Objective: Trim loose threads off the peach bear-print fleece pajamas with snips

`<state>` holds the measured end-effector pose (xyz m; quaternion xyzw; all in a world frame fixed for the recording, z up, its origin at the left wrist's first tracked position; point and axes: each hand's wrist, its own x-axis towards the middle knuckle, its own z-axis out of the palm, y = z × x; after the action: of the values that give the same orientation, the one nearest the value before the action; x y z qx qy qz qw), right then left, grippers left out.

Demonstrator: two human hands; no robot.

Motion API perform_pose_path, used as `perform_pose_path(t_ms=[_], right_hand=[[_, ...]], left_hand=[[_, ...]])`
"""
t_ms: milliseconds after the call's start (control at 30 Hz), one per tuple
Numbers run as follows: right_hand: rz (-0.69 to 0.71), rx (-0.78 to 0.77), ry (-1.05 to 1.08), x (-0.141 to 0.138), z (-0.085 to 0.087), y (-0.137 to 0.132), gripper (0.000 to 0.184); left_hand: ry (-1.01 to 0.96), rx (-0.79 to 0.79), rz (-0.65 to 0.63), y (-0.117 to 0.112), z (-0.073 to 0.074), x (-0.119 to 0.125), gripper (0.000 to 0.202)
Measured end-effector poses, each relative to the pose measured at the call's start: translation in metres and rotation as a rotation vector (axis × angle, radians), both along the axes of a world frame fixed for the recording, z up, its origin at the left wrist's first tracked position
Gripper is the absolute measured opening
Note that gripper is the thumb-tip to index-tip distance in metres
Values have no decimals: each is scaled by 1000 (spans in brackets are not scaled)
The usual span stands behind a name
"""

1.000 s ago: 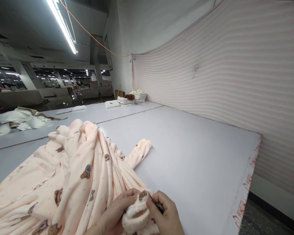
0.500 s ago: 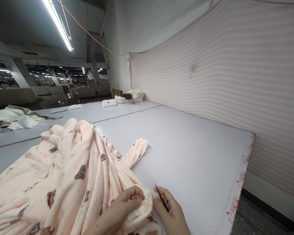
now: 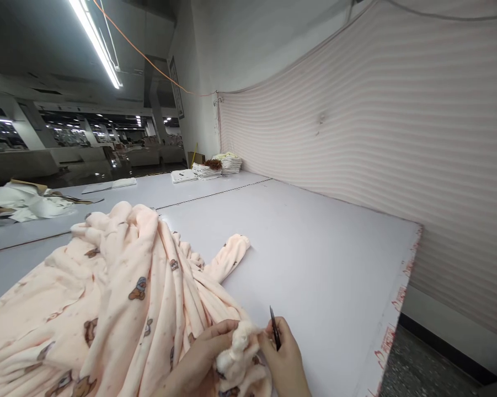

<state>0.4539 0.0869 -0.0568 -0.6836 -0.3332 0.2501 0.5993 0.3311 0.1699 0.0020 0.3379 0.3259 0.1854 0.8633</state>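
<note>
A pale pink fleece garment (image 3: 119,292) printed with small brown bears lies bunched on the white table (image 3: 314,248), one sleeve end reaching toward the middle. My left hand (image 3: 202,358) pinches a fluffy corner of the fabric at the bottom of the view, fingers closed on it. My right hand (image 3: 283,361) sits just to its right, touching the same corner, and holds a thin dark pointed tool (image 3: 274,328) upright between its fingers. What kind of tool it is cannot be made out.
A pink-and-white striped cloth (image 3: 376,143) hangs along the wall at the right. Folded stacks of fabric (image 3: 215,165) sit at the table's far end. Crumpled white pieces (image 3: 25,201) lie far left. The table's right edge (image 3: 397,309) drops to a dark floor.
My left hand has bunched the fabric corner up into a tuft. My right hand has shifted slightly and the dark tool now stands more upright beside it.
</note>
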Motion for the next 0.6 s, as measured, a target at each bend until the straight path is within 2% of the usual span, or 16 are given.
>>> perform_pose_path(t_ms=[67,167,300,433,600], right_hand=[[84,-27,-93,4,5,-2,17],[158,-7,-244,6,11,-12,18],[135,24,-353,5,14,-21,27],[135,27,-402,6,12,-17,25],[143,10,-474,11,10,-15,25]], left_hand=[[-19,-35,-17,0,3,-2,21],[-62,-51,30,-2,4,-2,21],[-84,-29,26,-2,-3,0,18],[-129,-12,-22,0,-8,-2,10],[-72,7,-18,3,-7,-1,14]])
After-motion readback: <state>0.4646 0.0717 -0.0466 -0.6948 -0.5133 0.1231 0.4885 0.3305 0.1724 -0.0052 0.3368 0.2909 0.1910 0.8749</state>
